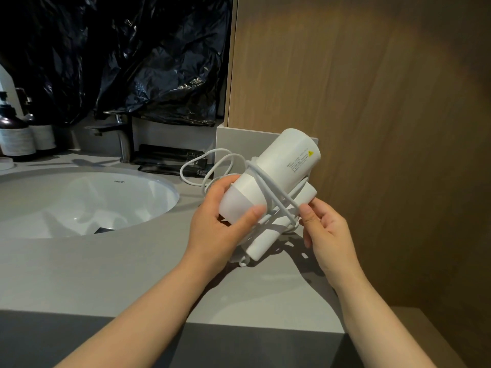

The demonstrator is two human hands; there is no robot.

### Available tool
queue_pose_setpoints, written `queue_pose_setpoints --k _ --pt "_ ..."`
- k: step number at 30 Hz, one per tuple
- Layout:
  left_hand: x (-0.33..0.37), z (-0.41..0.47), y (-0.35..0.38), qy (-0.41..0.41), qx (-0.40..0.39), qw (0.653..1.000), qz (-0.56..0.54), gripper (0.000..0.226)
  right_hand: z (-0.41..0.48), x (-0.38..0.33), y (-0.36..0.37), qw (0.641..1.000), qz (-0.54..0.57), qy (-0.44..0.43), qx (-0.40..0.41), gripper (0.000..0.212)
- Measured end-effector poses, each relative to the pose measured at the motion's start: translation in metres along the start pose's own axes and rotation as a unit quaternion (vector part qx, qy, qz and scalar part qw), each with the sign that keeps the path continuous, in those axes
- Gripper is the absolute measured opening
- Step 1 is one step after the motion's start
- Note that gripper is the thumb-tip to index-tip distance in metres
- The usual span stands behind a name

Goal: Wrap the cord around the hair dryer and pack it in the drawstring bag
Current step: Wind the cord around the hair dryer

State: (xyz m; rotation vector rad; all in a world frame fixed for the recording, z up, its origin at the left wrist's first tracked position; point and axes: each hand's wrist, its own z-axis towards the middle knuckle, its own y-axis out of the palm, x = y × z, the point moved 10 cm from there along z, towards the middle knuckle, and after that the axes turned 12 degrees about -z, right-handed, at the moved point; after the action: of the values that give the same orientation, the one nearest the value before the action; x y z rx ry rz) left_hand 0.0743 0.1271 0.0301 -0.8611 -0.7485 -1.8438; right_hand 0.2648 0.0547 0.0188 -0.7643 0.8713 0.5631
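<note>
A white hair dryer (284, 166) is held above the grey counter, its barrel pointing up and to the right, its handle folded underneath. My left hand (220, 224) grips the rear end of the barrel, thumb on top. The white cord (268, 192) crosses the barrel in a few turns, and a loose loop of it hangs out to the left above the counter. My right hand (324, 232) pinches a strand of the cord beside the handle. No drawstring bag is in view.
A white oval sink (79, 200) is set in the grey counter (119, 274) at left, with a metal tap (119, 134) behind it. Dark pump bottles (16, 131) stand at far left. A black flat package (170, 160) lies behind. A wood panel (372, 102) rises at right.
</note>
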Motion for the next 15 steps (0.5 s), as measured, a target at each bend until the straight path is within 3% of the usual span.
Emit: queue_pose_setpoints --k 3,7,10,15 --pt "-0.001 0.001 -0.002 -0.004 0.020 1.000 0.008 0.052 -0.003 -0.004 0.000 1.000 -0.001 -0.003 -0.002 0.035" --pt "-0.016 0.004 -0.004 -0.085 0.032 0.983 -0.157 0.038 -0.005 -0.009 -0.001 1.000 0.021 -0.001 0.006 0.050" --pt "-0.025 0.004 -0.003 -0.131 0.023 0.966 -0.224 0.053 -0.004 -0.011 0.000 1.000 0.031 -0.003 -0.001 0.048" --pt "-0.029 0.002 0.003 -0.134 0.009 0.978 -0.157 0.047 -0.003 -0.007 -0.005 0.998 0.057 0.006 0.003 0.052"
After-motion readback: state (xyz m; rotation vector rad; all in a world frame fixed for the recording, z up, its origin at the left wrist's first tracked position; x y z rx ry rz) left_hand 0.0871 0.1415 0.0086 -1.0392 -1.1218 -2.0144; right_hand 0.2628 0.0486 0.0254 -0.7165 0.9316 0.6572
